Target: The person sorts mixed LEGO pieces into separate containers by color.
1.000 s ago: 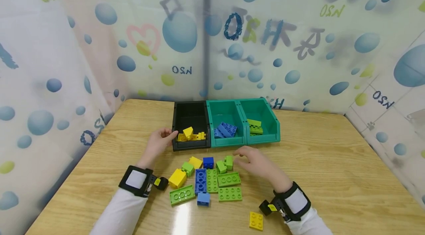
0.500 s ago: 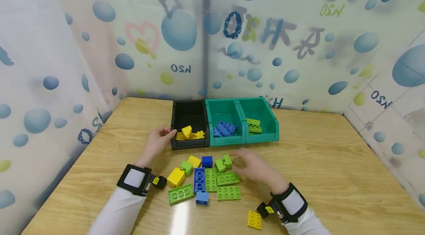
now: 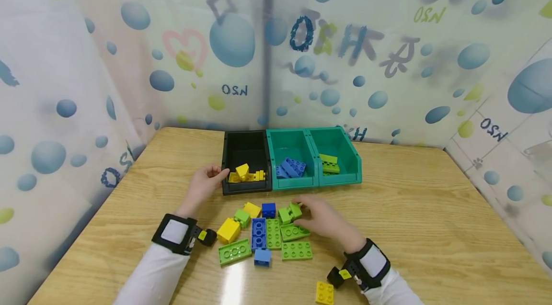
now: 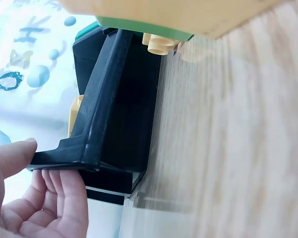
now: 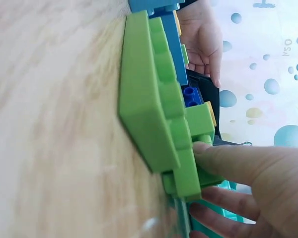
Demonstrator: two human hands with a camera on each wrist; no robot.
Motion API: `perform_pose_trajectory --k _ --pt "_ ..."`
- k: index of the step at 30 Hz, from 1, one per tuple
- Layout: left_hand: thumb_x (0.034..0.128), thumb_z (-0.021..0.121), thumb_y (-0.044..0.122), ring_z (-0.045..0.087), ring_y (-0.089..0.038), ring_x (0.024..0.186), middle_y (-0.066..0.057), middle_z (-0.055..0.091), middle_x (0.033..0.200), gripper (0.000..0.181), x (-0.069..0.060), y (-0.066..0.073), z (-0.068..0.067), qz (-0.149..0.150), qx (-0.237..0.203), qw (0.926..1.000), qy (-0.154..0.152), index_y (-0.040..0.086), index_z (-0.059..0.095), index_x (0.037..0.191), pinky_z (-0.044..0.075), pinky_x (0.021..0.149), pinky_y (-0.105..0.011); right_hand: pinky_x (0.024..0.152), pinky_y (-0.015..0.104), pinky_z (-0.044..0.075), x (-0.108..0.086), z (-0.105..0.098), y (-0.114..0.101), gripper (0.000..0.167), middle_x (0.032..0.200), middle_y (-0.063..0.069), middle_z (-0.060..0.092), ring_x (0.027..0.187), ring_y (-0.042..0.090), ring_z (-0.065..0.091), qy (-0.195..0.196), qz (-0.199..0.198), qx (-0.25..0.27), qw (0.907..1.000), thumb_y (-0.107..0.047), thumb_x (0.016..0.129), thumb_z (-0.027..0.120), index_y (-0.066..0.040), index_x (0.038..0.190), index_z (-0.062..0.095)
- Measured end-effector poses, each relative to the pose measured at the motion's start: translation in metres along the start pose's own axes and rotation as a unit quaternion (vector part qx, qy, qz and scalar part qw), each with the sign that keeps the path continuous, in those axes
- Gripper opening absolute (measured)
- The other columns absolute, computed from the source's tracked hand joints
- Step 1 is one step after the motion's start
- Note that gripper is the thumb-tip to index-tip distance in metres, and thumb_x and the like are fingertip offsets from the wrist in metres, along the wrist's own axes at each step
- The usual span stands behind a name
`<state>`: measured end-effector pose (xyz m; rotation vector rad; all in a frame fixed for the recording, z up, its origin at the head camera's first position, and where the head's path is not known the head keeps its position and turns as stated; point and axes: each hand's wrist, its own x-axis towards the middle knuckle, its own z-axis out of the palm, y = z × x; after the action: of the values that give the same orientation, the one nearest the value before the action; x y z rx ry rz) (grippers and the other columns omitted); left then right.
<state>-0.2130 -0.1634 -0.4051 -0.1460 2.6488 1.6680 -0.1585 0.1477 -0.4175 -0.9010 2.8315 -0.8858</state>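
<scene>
My left hand (image 3: 203, 184) pinches the left front rim of the black bin (image 4: 102, 99), thumb above and curled fingers below. Yellow bricks (image 3: 243, 173) lie inside that bin. At the right of the loose pile, my right hand (image 3: 325, 219) pinches a small green brick (image 3: 295, 210) between thumb and fingers; the brick is tilted and on or very near the table. Against it sits another small green brick (image 3: 284, 216). A long green brick (image 3: 295, 231) lies just below the right thumb. In the right wrist view, the thumb partly hides the pinched brick.
Two joined teal bins (image 3: 297, 183) adjoin the black one, holding blue bricks (image 3: 291, 167) and green bricks (image 3: 329, 164). Loose yellow, blue and green bricks spread before the bins. A flat yellow brick (image 3: 325, 293) lies close to the right wrist camera (image 3: 335, 276).
My right hand has moved left onto the small green brick, which has tilted. The flat yellow brick beside the right wrist has shifted nearer and left. My left hand keeps its hold on the bin.
</scene>
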Motion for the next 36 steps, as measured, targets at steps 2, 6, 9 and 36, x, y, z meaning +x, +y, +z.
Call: perform_pose_trajectory --k 2,6,9,36 --pt "0.0954 0.056 0.032 0.051 -0.020 0.084 -0.009 0.051 0.092 0.031 0.000 0.000 0.000 -0.001 0.000 1.0000 0.002 0.001 0.054 0.101 0.053 0.079 -0.032 0.081 0.035 0.053 0.001 0.002 0.000 0.034 0.107 0.006 0.063 0.094 0.020 0.061 0.006 0.004 0.009 0.9999 -0.014 0.082 0.073 -0.008 0.112 0.057" --pt "0.0956 0.056 0.032 0.051 -0.020 0.084 -0.009 0.051 0.092 0.030 0.000 0.000 0.000 -0.003 0.001 1.0000 0.004 0.002 0.054 0.101 0.053 0.079 -0.031 0.078 0.032 0.052 0.001 0.004 0.001 0.030 0.102 0.002 0.062 0.091 0.017 0.061 0.010 0.016 0.027 0.9995 -0.015 0.082 0.074 -0.012 0.106 0.057" --pt "0.0957 0.056 0.032 0.051 -0.020 0.085 -0.009 0.051 0.093 0.029 0.000 0.000 -0.001 -0.005 0.001 1.0000 0.004 0.003 0.054 0.101 0.052 0.078 -0.029 0.077 0.031 0.052 0.001 0.005 0.002 0.030 0.102 0.002 0.063 0.091 0.016 0.060 0.012 0.024 0.042 0.9987 -0.015 0.082 0.074 -0.011 0.108 0.057" --pt "0.0950 0.057 0.032 0.052 -0.020 0.084 -0.009 0.053 0.092 0.031 -0.001 0.000 -0.001 0.006 0.000 1.0000 0.001 0.001 0.055 0.100 0.054 0.080 -0.033 0.084 0.039 0.053 -0.001 -0.016 0.005 0.037 0.108 0.010 0.065 0.094 0.023 0.060 0.088 0.012 0.086 0.9923 -0.013 0.083 0.072 0.001 0.115 0.061"
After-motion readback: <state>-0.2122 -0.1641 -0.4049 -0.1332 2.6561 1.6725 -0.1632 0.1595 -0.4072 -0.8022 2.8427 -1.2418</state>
